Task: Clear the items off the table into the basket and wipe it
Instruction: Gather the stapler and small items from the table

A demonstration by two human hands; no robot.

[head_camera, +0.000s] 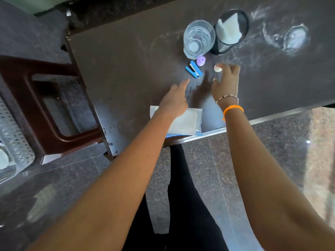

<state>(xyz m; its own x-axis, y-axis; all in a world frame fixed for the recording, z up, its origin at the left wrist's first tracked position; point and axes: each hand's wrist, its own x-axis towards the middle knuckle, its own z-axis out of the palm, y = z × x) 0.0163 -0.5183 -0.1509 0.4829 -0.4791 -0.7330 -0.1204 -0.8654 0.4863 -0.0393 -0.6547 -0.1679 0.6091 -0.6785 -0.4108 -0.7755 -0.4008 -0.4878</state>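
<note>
On the dark brown table [126, 57] lie a blue stapler [193, 69], a small purple item [201, 61] and a small cream-white item [217, 68]. Behind them stand a clear cup [198, 38] and a black mesh cup [231, 31] with a white cloth in it. My left hand [175, 100] hovers just short of the stapler, index finger stretched toward it, holding nothing. My right hand [226, 82] reaches forward, its fingertips touching the cream-white item while the thumb stays apart. A white packet [188, 122] lies at the near edge, partly under my left forearm.
White smears [295, 39] mark the table's right part. A dark red plastic chair [45, 98] stands left of the table. A white perforated basket [16, 142] shows at the far left edge. The floor below is speckled stone tile.
</note>
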